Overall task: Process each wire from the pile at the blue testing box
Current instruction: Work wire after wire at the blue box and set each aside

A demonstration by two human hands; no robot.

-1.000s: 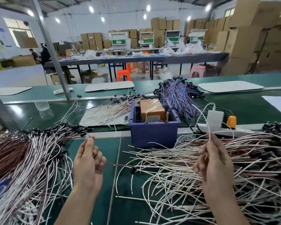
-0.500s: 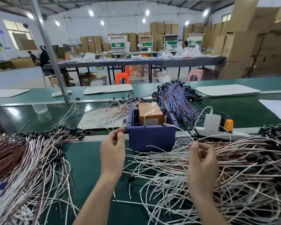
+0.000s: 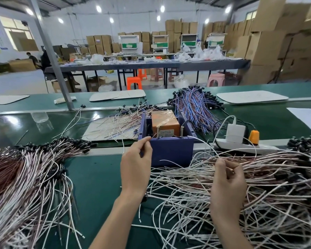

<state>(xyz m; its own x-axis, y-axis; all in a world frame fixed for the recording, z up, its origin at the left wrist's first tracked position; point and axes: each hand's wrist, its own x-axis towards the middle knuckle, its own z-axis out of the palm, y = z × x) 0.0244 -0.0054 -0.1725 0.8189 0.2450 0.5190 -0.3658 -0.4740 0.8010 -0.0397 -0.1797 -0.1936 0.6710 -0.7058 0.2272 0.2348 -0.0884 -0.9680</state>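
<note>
Two hands busy, both pinching. My left hand grips a thin wire end at the near-left corner of the blue testing box, tip just beside the left pin. My right hand pinches a white strand over the tangled pile on the right; the strand arcs up toward the box. Same wire in both hands? Cannot tell. I judge the wire light, limp and a bit springy, quick to snag on its neighbours, with a tip that bends easily. Best hold is a fingertip pinch close behind the tip, so it steers onto the pin. A second bundle lies left of the box.
</note>
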